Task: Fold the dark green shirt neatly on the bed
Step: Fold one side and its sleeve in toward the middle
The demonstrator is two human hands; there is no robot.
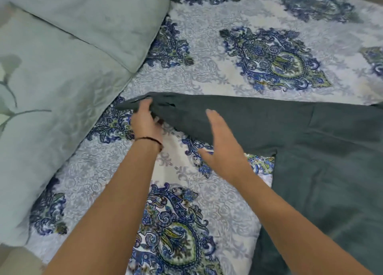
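Note:
The dark green shirt lies spread on the right side of the bed, its body reaching the right and bottom edges of the view. One long sleeve stretches left across the patterned bedsheet. My left hand grips the cuff end of that sleeve, which is lifted a little off the sheet. My right hand is flat with fingers extended, resting on or just over the lower edge of the sleeve near its middle. A thin dark band circles my left wrist.
Two pale green pillows lie along the left side, just beyond the sleeve's cuff. The sheet has blue and green paisley medallions. Bare sheet shows in front of the sleeve and behind it.

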